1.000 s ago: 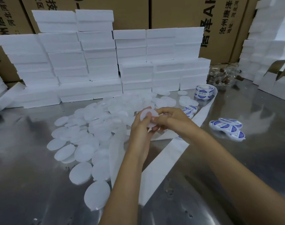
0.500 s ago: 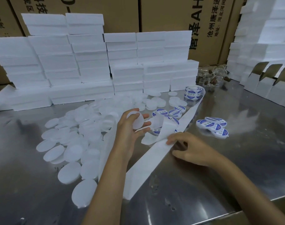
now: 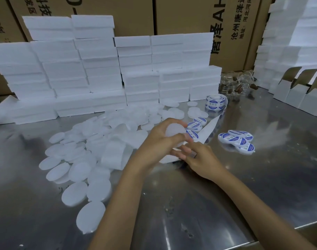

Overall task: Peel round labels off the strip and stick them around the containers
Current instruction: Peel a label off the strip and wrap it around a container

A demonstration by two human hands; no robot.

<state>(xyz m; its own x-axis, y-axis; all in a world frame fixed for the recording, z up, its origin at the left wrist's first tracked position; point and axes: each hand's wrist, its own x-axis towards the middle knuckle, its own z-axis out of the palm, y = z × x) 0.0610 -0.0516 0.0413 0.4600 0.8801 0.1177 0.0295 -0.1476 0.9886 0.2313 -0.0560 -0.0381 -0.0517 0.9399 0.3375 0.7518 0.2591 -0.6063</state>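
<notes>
- The left hand (image 3: 159, 139) curls round a plain white container (image 3: 174, 132), holding it just above the strip (image 3: 207, 129); the disc sits between thumb and fingers.
- The right hand (image 3: 199, 158) is low on the strip, just this side of the container. Its fingers look to pinch at the paper's edge, but motion blur keeps me from saying whether a label is already caught between them.
- Measured from the strip: unlabelled containers (image 3: 78, 159) lie heaped to its left, a small pile of labelled ones (image 3: 237, 140) sits to its right, and the label roll (image 3: 215, 103) stands at its far end.
- The container looks light, thin and a bit slick, probably plastic; I would hold it by the rim, as the left hand does, leaving the face bare.
- The labels (image 3: 197, 123) look like thin paper, limp and sticky underneath. Lift one by its edge only, or it may curl and stick to itself.
- The left hand covers the container's lower half, and both hands hide the stretch of strip under them. Print on the labels is too small to read.
- The strip's spent end curls away to the left among the containers.
</notes>
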